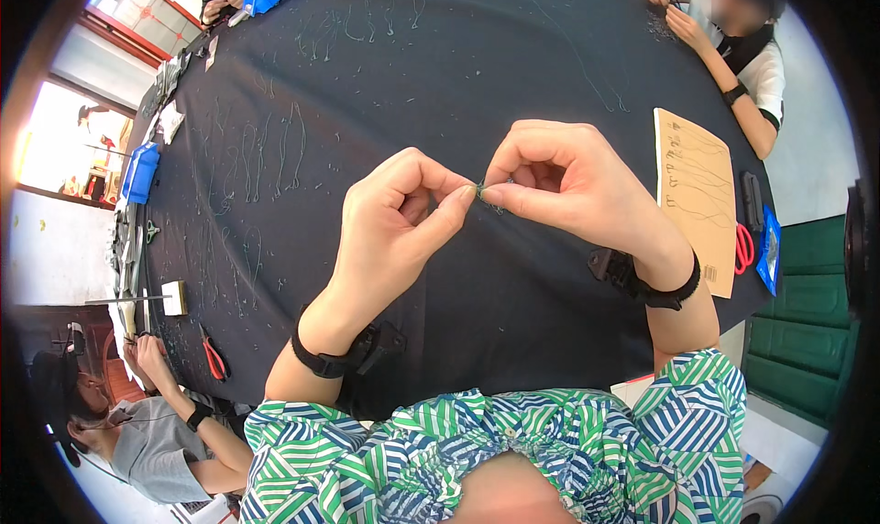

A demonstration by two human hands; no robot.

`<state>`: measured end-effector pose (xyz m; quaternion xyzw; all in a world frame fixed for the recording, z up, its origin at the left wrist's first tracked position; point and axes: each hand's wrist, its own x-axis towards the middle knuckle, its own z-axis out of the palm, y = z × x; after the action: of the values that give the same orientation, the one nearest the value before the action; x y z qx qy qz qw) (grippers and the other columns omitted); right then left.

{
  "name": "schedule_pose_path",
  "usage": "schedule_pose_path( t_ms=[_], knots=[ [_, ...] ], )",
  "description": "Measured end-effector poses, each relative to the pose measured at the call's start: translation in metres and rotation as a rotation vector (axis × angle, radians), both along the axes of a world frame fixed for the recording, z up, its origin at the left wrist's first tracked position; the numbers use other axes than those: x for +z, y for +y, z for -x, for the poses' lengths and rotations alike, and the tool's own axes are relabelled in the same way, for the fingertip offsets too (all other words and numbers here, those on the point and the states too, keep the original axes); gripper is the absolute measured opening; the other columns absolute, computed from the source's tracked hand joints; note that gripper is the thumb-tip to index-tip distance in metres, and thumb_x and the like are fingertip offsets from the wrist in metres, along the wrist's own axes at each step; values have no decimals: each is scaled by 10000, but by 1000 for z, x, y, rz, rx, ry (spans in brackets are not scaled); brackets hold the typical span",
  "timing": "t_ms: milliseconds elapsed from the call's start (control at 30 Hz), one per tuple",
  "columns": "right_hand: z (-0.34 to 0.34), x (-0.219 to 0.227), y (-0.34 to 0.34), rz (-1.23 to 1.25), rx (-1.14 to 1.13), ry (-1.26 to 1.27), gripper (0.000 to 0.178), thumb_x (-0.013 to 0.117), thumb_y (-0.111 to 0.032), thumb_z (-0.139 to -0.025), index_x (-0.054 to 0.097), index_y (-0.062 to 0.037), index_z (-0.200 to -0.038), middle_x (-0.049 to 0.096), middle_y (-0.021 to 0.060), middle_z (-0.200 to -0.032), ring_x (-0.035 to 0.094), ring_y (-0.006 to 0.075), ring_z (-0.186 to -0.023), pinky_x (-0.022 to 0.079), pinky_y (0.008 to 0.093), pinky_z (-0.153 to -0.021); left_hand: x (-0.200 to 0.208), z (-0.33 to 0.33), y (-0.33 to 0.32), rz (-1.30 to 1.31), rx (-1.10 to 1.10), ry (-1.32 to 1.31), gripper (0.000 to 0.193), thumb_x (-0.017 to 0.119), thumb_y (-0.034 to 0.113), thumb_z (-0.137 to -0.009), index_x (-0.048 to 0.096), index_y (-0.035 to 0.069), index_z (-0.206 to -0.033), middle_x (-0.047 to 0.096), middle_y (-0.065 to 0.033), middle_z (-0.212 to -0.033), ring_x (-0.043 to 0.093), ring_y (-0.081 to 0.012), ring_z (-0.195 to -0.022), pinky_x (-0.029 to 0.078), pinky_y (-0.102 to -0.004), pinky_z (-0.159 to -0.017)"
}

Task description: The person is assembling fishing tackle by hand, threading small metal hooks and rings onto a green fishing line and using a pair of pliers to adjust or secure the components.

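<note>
We see a wide surface [513,304] covered in smooth, matte black cloth, softly creased and curved along its edge. Thin, wiry green loops [254,162] lie across it in long, narrow teardrop shapes, with tiny clippings sprinkled between them. At our right is a flat, stiff brown sheet [701,240] bearing wavy dark lines; just beside it sit rounded red handles [744,248] of smooth plastic and a glossy blue packet [770,251]. Toward our left lie slim pliers [214,357] with red grips.

Our hands are raised over the cloth, nearly meeting at the fingertips. The green thread [483,190], fine and bunched into a small tangle, is between them: our left hand [399,212] pinches at its left side, thumb against forefinger, and our right hand [568,180] pinches at its right. We cannot tell how the strands cross.
</note>
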<state>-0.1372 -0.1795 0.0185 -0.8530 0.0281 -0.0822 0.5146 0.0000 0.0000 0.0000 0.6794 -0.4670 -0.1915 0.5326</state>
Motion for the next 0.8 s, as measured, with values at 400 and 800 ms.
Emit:
schedule_pose_path(
  t_ms=[400,800],
  knots=[
    [-9,-10,-2,-451,76,112,219,589,-192,-966,582,-6,-1081,666,75,-965,665,120,-799,513,228,-606,3,-6,4,-84,-19,35,77,648,65,-944,624,1,-908,575,54,-760,464,26,-645,343,-134,-560],
    [-17,-25,-3,-456,82,5,161,630,-194,-967,612,-35,-949,603,-8,-789,561,51,-722,470,202,-661,6,-5,6,-101,-12,-3,75,646,64,-945,629,-2,-914,579,48,-764,466,22,-649,344,-138,-556]
  ],
)
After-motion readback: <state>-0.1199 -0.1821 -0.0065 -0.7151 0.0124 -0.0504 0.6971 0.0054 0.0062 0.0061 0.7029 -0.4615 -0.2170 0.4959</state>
